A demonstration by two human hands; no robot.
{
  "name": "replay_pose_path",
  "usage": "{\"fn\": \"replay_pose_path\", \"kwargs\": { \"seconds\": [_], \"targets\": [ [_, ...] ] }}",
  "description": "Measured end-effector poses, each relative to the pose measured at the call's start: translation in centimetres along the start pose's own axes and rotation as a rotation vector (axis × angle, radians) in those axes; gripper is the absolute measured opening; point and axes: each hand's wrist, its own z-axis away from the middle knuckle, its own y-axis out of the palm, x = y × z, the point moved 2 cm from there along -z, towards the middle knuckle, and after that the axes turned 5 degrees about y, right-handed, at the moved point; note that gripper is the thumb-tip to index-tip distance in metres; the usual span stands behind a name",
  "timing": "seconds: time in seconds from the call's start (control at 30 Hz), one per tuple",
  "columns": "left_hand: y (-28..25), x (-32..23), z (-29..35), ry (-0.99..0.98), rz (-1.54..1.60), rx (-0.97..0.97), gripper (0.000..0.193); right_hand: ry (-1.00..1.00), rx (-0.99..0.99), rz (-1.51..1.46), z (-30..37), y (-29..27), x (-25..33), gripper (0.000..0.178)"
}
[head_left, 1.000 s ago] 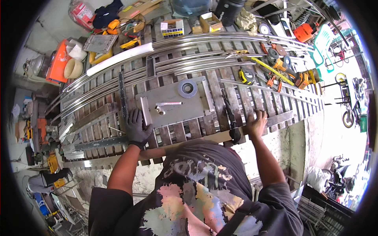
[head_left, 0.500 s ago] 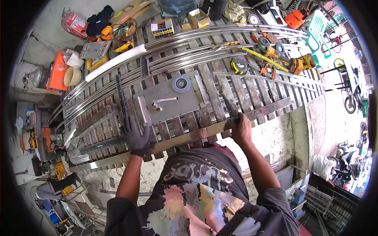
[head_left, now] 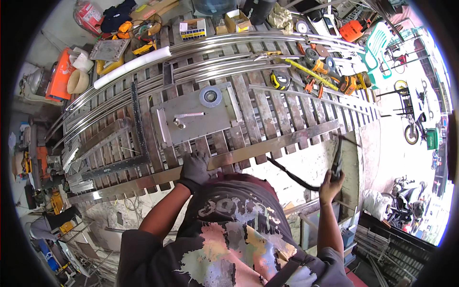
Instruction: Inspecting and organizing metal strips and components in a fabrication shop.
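My left hand (head_left: 195,168), in a dark grey glove, lies over the long flat metal bar (head_left: 258,154) along the bench's near edge. Its fingers stretch onto the slats, holding nothing. Out past that edge, my bare right hand (head_left: 331,185) is closed round a slim dark tool (head_left: 338,160), blurred, its kind unclear. A black cable-like strip (head_left: 294,178) curves away left of this hand. Left of my gloved hand lies a black L-shaped square (head_left: 139,126). Beyond it, a grey metal plate (head_left: 215,122) carries a grinding disc (head_left: 210,96) and a white pen-like marker (head_left: 189,115).
Shiny metal tubes (head_left: 210,67) run along the slatted bench. A tape measure (head_left: 280,80), an angle grinder (head_left: 318,62) and an orange-black power tool (head_left: 353,83) lie at the right. Boxes (head_left: 192,29) stand at the back, a green plastic chair (head_left: 377,48) at far right.
My right hand has swung right and nearer, off the bench, with the dark tool. My left hand has slid right along the bar, away from the square's corner.
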Motion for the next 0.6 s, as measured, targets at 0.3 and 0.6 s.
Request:
{"fn": "replay_pose_path", "kwargs": {
  "seconds": [0.3,0.6],
  "targets": [
    [-5.3,-0.6,-0.9,-0.041,0.241,-0.068,0.043,-0.024,-0.005,0.143,2.6,0.1,-7.4,0.038],
    [-9.1,-1.2,-1.2,-0.053,0.181,-0.137,0.044,0.042,0.362,-0.058,0.2,11.5,-4.3,0.037]
  ]
}}
